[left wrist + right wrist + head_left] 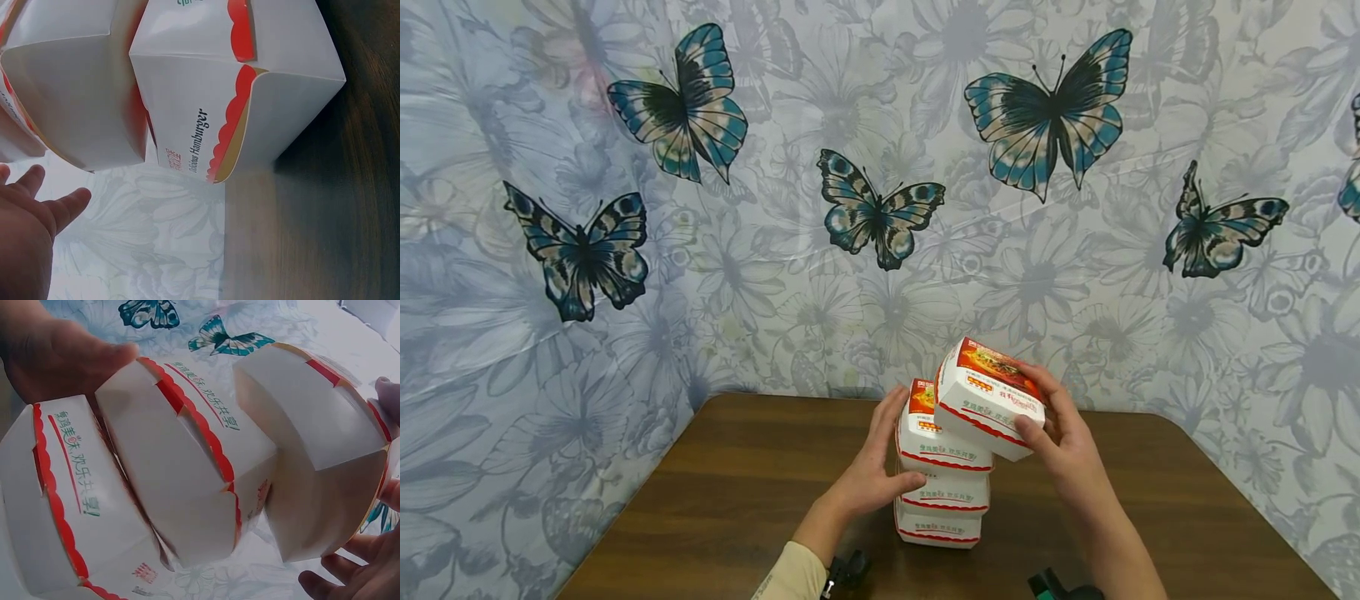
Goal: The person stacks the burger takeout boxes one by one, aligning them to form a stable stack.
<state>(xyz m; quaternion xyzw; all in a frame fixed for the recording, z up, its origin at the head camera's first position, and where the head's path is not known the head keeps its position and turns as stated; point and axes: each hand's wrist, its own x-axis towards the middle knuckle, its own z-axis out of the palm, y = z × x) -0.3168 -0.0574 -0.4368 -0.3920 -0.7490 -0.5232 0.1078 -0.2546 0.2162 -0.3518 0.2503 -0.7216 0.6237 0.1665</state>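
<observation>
Three white hamburger boxes with red scalloped edges stand in a slightly uneven stack: a top box [943, 448], a middle box [949, 492] and a bottom box [938, 530]. Over the top one's right side, my right hand [1063, 429] grips a further hamburger box [981, 400], tilted, its lid printed with a burger picture. The thumb presses its front while the fingers wrap the right side and back. My left hand [876, 467] is beside the stack's left side, fingers extended and thumb toward the front. In the left wrist view, lettering shows on the lowest box [187, 115].
The boxes stand on a dark brown wooden table [745, 500]. Behind it hangs a pale floral cloth [805, 333] with printed butterflies. Dark gear [847, 572] shows by the left wrist, and a black and green piece [1056, 586] by the right forearm.
</observation>
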